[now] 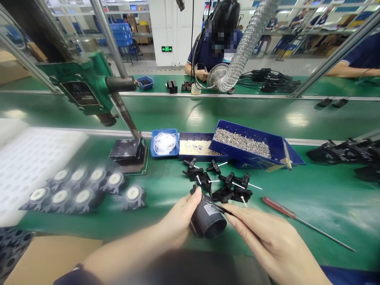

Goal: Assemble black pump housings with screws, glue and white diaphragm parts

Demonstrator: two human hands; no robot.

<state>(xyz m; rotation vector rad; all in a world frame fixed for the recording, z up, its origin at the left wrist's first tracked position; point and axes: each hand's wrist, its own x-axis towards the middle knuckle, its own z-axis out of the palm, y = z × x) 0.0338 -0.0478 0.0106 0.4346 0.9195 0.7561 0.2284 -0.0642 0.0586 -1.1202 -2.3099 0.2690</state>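
A dark cylindrical housing (208, 217) with a pale label is tilted in front of me, its round open end toward me. My left hand (181, 215) is wrapped round its left side, thumb on top. Fingers and thumb of my right hand (261, 233) pinch a thin black piece (224, 209) against the housing's right side; its far end is hard to make out. Just beyond lie several black plastic parts (228, 180) with thin white sticks or tubes. A screwdriver (279, 208) with a red handle rests to the right.
Blue trays hold white tubing (164, 143), small pale pieces (198, 147) and metal pins (242, 141). A green press (80, 85) stands left, near round-centred parts (84, 198) and white foam (38, 158). A cardboard box (59, 257) is lower left. A person (213, 51) sits opposite.
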